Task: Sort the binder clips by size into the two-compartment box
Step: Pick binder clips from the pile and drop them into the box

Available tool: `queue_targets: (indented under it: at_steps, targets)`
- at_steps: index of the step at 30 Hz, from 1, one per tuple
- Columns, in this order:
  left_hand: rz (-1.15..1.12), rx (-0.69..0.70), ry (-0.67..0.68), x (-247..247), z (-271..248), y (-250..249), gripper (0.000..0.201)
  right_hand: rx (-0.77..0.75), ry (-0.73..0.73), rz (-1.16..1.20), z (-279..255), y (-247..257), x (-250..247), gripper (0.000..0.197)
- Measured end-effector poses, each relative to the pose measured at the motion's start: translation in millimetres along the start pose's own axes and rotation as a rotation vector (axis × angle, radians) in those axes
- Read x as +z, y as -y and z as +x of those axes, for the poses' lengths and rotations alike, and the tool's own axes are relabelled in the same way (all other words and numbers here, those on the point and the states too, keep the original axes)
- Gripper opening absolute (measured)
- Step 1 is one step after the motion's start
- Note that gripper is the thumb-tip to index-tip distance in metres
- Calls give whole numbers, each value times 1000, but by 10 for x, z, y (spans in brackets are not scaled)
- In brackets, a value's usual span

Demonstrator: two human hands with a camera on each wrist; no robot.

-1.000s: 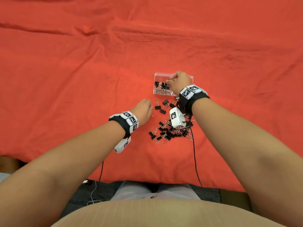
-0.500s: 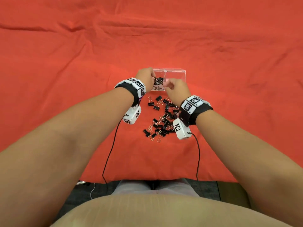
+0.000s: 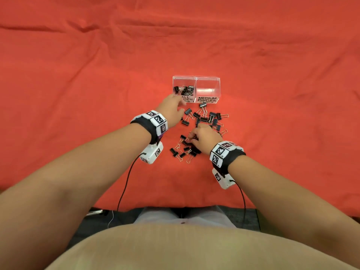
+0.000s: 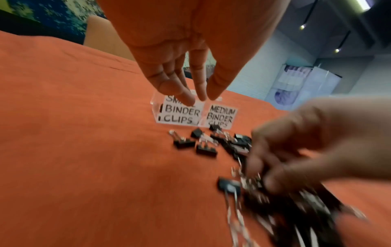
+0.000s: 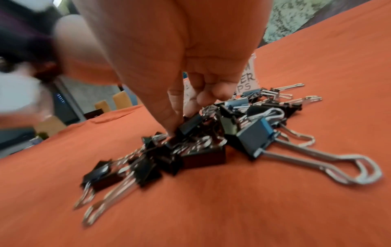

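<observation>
A clear two-compartment box (image 3: 196,79) stands on the red cloth. Its left side, labelled small binder clips (image 4: 182,112), holds several black clips (image 3: 184,90). The right side, labelled medium (image 3: 207,99), looks empty. A loose pile of black binder clips (image 3: 202,121) lies in front of the box. My left hand (image 3: 176,108) hovers just before the small side, fingers straight and empty (image 4: 198,97). My right hand (image 3: 192,138) is down in the near part of the pile. Its thumb and curled fingers pinch a black clip (image 5: 189,124).
The red cloth (image 3: 78,84) covers the whole table, wrinkled at the back. The table's near edge (image 3: 175,206) runs just before my lap. Wrist-camera cables (image 3: 124,184) hang over it. A bigger clip with long wire handles (image 5: 260,138) lies at the pile's right.
The left hand has drawn back from over the small compartment and now hangs empty before the box. The right hand has dropped from near the box into the near pile.
</observation>
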State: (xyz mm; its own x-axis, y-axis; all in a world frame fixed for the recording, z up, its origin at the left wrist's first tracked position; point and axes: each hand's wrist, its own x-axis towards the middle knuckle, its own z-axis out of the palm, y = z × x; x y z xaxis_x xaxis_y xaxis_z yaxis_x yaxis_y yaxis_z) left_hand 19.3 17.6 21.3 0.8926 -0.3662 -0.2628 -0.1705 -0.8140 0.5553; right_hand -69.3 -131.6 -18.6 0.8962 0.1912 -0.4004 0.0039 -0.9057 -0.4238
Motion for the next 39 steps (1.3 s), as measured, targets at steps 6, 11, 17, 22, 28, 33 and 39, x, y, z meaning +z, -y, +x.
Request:
queue_targets:
  at_steps: [6, 11, 17, 22, 28, 33, 39]
  targets:
    - [79, -47, 235, 328, -602, 336, 11, -25, -66, 22, 35, 17, -76, 16]
    - [99, -69, 246, 579, -957, 400, 32, -151, 50, -94, -4, 122, 42, 33]
    - [152, -46, 210, 622, -929, 386, 28, -161, 25, -130, 51, 164, 33, 30]
    - [108, -44, 210, 604, -849, 413, 21, -104, -70, 48, 105, 121, -26, 24]
    - [5, -59, 226, 574, -766, 447, 23, 211, -211, 586, 118, 45, -278, 26]
    - [13, -79, 211, 549, -738, 474, 22, 439, -101, 1317, 42, 98, -408, 28]
    - [-111, -167, 145, 543, -724, 445, 34, 225, 5, 573, -13, 136, -181, 18]
